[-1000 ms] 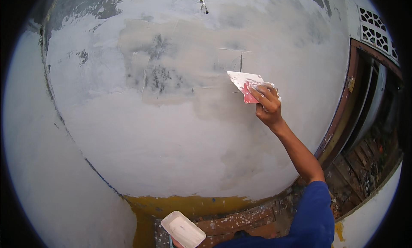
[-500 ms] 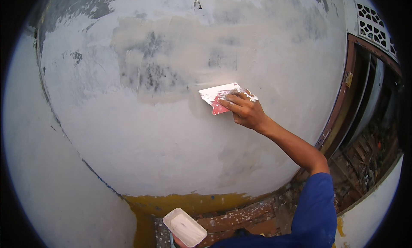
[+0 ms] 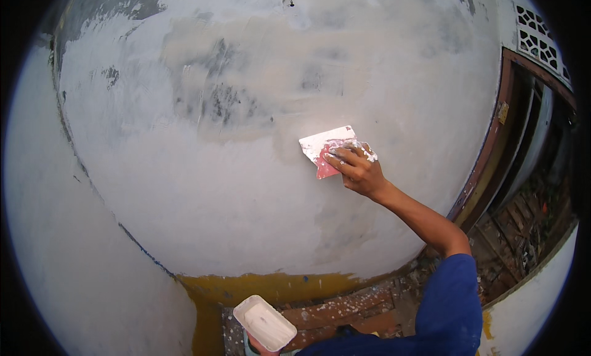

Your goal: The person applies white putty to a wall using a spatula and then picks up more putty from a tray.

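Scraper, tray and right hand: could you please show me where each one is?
Scraper [image 3: 320,141]: head view, on its white blade.
Tray [image 3: 284,336]: head view, near its lower right rim.
Right hand [image 3: 361,172]: head view, on the back of the hand.

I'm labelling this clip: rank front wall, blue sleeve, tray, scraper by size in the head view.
1. Front wall
2. Blue sleeve
3. Tray and scraper: too alike to rank; the right hand covers part of the scraper.

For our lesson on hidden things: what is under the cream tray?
Part of the left hand shows beneath the tray, at its lower edge. The tray covers whatever else is there, so the grip cannot be seen.
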Available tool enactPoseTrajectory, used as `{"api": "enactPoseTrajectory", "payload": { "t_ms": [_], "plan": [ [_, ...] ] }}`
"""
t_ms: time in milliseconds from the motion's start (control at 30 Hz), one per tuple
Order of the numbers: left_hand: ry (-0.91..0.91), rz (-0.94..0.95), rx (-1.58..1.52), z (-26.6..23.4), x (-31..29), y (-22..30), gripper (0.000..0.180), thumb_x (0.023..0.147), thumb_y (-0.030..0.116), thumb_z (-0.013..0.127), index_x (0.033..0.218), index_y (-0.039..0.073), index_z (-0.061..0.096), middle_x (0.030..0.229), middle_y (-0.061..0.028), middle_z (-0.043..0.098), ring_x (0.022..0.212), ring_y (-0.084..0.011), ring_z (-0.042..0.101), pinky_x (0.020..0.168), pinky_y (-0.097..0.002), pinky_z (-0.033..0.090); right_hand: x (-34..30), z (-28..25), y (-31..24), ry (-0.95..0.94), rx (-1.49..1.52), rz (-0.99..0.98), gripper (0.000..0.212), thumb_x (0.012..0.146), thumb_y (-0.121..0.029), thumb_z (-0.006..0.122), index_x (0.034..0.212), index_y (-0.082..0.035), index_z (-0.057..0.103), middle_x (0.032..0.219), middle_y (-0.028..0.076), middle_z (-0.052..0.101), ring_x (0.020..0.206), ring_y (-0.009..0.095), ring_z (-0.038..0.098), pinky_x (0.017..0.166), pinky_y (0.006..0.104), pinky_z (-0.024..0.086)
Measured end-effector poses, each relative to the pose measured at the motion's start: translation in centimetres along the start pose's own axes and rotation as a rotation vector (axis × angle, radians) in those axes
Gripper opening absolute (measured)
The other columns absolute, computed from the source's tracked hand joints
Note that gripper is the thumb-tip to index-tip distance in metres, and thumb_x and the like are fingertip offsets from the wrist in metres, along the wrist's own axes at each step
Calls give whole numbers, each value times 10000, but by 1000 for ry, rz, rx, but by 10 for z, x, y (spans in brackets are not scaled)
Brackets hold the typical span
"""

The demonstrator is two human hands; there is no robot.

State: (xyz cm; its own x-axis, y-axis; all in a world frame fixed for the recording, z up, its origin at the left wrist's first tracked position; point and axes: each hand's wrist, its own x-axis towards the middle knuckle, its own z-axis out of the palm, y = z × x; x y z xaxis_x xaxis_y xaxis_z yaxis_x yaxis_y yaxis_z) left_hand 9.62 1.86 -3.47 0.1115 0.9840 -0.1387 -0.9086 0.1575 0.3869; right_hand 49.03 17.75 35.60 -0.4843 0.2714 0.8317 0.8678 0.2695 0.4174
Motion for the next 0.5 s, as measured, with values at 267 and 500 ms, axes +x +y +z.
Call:
{"api": "enactPoseTrajectory", "payload": {
  "t_ms": [267,500],
  "plan": [
    [-60,-95,-224,32,5,10,790,872,614,490,1478,121,371,1430,-180,476,1254,-413,518,1015,-619,436,-65,1,-146,-329,1364,1156,254,913,-8,590,1156,58,629,1013,52,681,940,111,626,789,287,516],
    [39,46,-272,55,-20,20,624,985,471,422,1448,53,403,1404,-183,503,1235,-369,538,1032,-530,447,-89,37,-239,-476,1943,1154,329,937,39,538,1265,39,514,1213,99,605,1071,137,591,917,291,491]
  ]
}}
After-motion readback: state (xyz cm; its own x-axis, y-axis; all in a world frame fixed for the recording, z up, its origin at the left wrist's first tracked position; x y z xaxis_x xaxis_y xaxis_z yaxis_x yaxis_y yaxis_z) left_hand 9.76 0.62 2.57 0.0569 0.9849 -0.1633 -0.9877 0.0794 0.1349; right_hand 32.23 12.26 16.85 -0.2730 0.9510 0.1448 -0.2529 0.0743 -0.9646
